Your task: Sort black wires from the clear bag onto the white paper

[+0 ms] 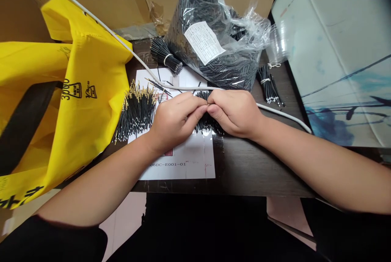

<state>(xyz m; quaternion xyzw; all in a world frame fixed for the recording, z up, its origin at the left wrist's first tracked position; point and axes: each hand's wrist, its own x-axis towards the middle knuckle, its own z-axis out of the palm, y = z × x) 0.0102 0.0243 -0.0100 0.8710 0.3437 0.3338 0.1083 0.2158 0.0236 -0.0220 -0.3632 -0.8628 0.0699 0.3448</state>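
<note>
My left hand [175,117] and my right hand [238,111] meet fingertip to fingertip above the table, both closed in a pinch. A tiny glint shows where the fingertips touch; what they hold is mostly hidden and too small to name. Beneath them lies a pile of short black wires [207,122], partly covered by the hands. Left of my left hand is a heap of black wires with gold-coloured ends [137,107]. A printed paper sheet [192,164] is spread under the hands and part of the wires.
A clear bag full of black pieces [198,5] stands behind. Banded wire bundles lie at its left [166,56] and right [269,86]. A white cable [122,42] crosses the table. A yellow bag [100,107] is left, clear plastic cups [277,44] right.
</note>
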